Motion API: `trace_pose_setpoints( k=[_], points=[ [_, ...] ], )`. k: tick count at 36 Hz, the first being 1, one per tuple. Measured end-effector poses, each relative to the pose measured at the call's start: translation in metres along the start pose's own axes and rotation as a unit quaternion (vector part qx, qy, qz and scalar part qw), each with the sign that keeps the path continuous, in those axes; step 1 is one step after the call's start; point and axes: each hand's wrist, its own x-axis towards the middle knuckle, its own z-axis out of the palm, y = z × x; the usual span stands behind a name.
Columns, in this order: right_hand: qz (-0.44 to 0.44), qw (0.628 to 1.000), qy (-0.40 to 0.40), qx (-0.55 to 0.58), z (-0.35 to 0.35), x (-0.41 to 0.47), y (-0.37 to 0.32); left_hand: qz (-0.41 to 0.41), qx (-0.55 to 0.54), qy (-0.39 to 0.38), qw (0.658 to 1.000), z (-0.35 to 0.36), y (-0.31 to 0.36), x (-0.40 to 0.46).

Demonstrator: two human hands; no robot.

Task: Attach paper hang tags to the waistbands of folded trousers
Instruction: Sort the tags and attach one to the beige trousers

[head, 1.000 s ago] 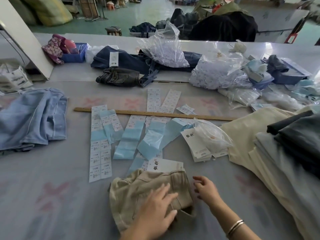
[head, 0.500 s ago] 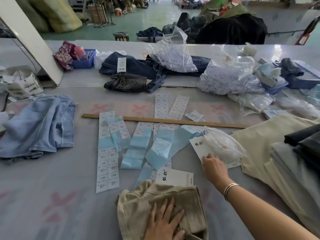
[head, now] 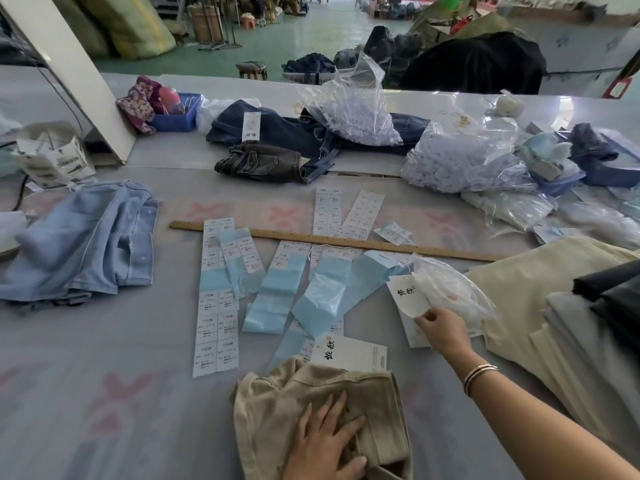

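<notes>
A grey worktop [head: 104,341] with faint pink marks carries folded khaki trousers [head: 311,393] at its near edge and pale blue jeans [head: 86,244] by the left edge. A wooden ruler [head: 277,235] lies across the middle among strips of white and blue labels [head: 216,327]. Stacked cream, grey and black trousers [head: 554,323] sit at the right edge, with dark jeans [head: 277,133] and clear plastic bags [head: 464,161] toward the far edge.

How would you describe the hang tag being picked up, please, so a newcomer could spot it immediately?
Find the long wooden ruler across the table, then the clear plastic bag near its right end. The hang tag is the white card lifted beside that bag, pinched by the right hand; unlike the tag by the beige trousers, it is raised.
</notes>
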Motion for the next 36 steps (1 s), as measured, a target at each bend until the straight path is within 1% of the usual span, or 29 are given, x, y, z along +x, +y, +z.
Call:
trace_pose_setpoints(
  k=[1, 2, 3, 4, 5, 6, 7, 8, 9, 10, 11, 12, 13, 14, 15, 16, 17, 18, 19, 20, 22, 23, 24, 26, 27, 29, 31, 33, 36],
  points=[
    [0.006, 1.0, 0.009, 0.028, -0.002, 0.001, -0.001, -0.014, -0.019, -0.001, 1.0, -0.006, 0.001, -0.001],
    [0.005, 0.998, 0.028, 0.053, -0.005, 0.0, -0.003, -0.027, -0.041, 0.019, 0.999, -0.013, 0.0, -0.001],
    [-0.003, 0.996, 0.055, 0.068, -0.008, -0.004, -0.006, -0.035, -0.1, 0.041, 0.994, -0.019, -0.002, 0.0],
    [-0.021, 0.994, 0.085, 0.073, -0.011, -0.009, -0.01, -0.043, -0.197, 0.054, 0.978, -0.023, -0.003, 0.005],
    [-0.049, 0.99, 0.115, 0.07, -0.014, -0.016, -0.016, -0.076, -0.302, 0.065, 0.948, -0.026, -0.006, 0.011],
    [-0.086, 0.984, 0.141, 0.067, -0.015, -0.026, -0.023, -0.115, -0.411, 0.057, 0.902, -0.034, -0.008, 0.016],
    [-0.13, 0.976, 0.161, 0.066, -0.014, -0.038, -0.031, -0.155, -0.515, 0.066, 0.841, -0.042, -0.009, 0.02],
    [-0.174, 0.968, 0.17, 0.065, -0.011, -0.051, -0.04, -0.194, -0.604, 0.09, 0.767, -0.049, -0.011, 0.025],
    [-0.216, 0.96, 0.165, 0.061, -0.007, -0.065, -0.049, -0.231, -0.689, 0.106, 0.678, -0.054, -0.012, 0.029],
    [-0.258, 0.953, 0.151, 0.053, -0.001, -0.079, -0.058, -0.255, -0.765, 0.105, 0.582, -0.059, -0.014, 0.036],
    [-0.302, 0.943, 0.134, 0.035, 0.007, -0.093, -0.066, -0.268, -0.819, 0.097, 0.498, -0.063, -0.017, 0.042],
    [-0.352, 0.928, 0.121, 0.008, 0.016, -0.107, -0.073, -0.278, -0.851, 0.084, 0.437, -0.067, -0.022, 0.048],
    [-0.406, 0.907, 0.109, -0.021, 0.025, -0.118, -0.08, -0.286, -0.87, 0.072, 0.396, -0.07, -0.029, 0.054],
    [-0.455, 0.885, 0.09, -0.041, 0.034, -0.128, -0.085, -0.294, -0.878, 0.058, 0.373, -0.074, -0.034, 0.059],
    [-0.491, 0.867, 0.063, -0.055, 0.041, -0.135, -0.09, -0.304, -0.876, 0.043, 0.373, -0.075, -0.041, 0.063],
    [-0.513, 0.855, 0.032, -0.063, 0.048, -0.139, -0.094, -0.318, -0.864, 0.028, 0.39, -0.077, -0.046, 0.066],
    [-0.525, 0.848, -0.002, -0.068, 0.053, -0.141, -0.097, -0.329, -0.847, 0.019, 0.418, -0.079, -0.052, 0.069],
    [-0.531, 0.844, -0.038, -0.069, 0.057, -0.14, -0.101, -0.342, -0.825, 0.03, 0.45, -0.08, -0.058, 0.072],
    [-0.528, 0.843, -0.071, -0.066, 0.06, -0.137, -0.105, -0.357, -0.794, 0.061, 0.488, -0.08, -0.066, 0.076],
    [-0.515, 0.85, -0.097, -0.057, 0.062, -0.132, -0.11, -0.372, -0.753, 0.095, 0.534, -0.081, -0.076, 0.079],
    [-0.453, 0.883, -0.117, -0.02, 0.065, -0.113, -0.125, -0.377, -0.641, 0.135, 0.655, -0.084, -0.096, 0.085],
    [-0.417, 0.902, -0.111, 0.004, 0.067, -0.1, -0.133, -0.365, -0.58, 0.134, 0.716, -0.086, -0.107, 0.088],
    [-0.387, 0.916, -0.101, 0.022, 0.069, -0.085, -0.141, -0.35, -0.521, 0.125, 0.768, -0.086, -0.117, 0.091],
    [-0.348, 0.933, -0.09, 0.032, 0.073, -0.052, -0.161, -0.318, -0.415, 0.095, 0.847, -0.086, -0.137, 0.099],
    [-0.336, 0.937, -0.09, 0.023, 0.076, -0.036, -0.171, -0.307, -0.368, 0.086, 0.874, -0.086, -0.145, 0.103],
    [-0.319, 0.942, -0.1, -0.012, 0.084, -0.006, -0.19, -0.281, -0.285, 0.09, 0.912, -0.085, -0.162, 0.113],
    [-0.315, 0.939, -0.123, -0.058, 0.095, 0.02, -0.207, -0.236, -0.181, 0.091, 0.951, -0.083, -0.175, 0.124],
    [-0.315, 0.933, -0.14, -0.106, 0.11, 0.041, -0.22, -0.2, -0.121, 0.072, 0.97, -0.082, -0.186, 0.134],
    [-0.302, 0.931, -0.14, -0.152, 0.133, 0.065, -0.231, -0.16, -0.082, 0.005, 0.984, -0.078, -0.199, 0.147]
  ],
)
